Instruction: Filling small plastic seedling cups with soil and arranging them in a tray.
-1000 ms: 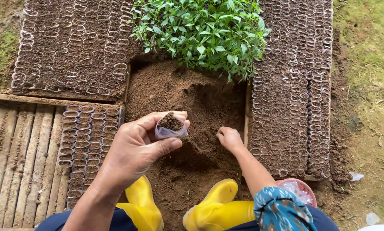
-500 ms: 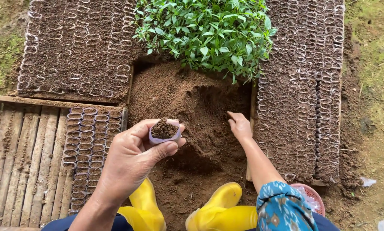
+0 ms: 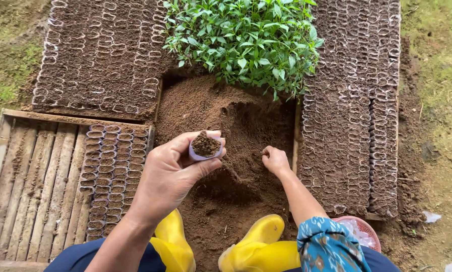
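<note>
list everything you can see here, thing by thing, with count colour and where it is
small soil-filled bag: one, pale clear plastic with brown soil, held up in the left hand
soil heap: one, brown, centre, between the beds
seedlings: one dense clump, green, top centre behind the heap
filled bags, left bed: many, brown with pale rims, top left
filled bags, right bed: many, brown, down the right side
wooden slat tray: one, brown, lower left, partly filled with rows of bags
pink basket: one, lower right, partly hidden
grass: green, right and left edges
boots: two, yellow, bottom centre
left hand: gripping the small bag
right hand: closed, on the soil heap
</note>
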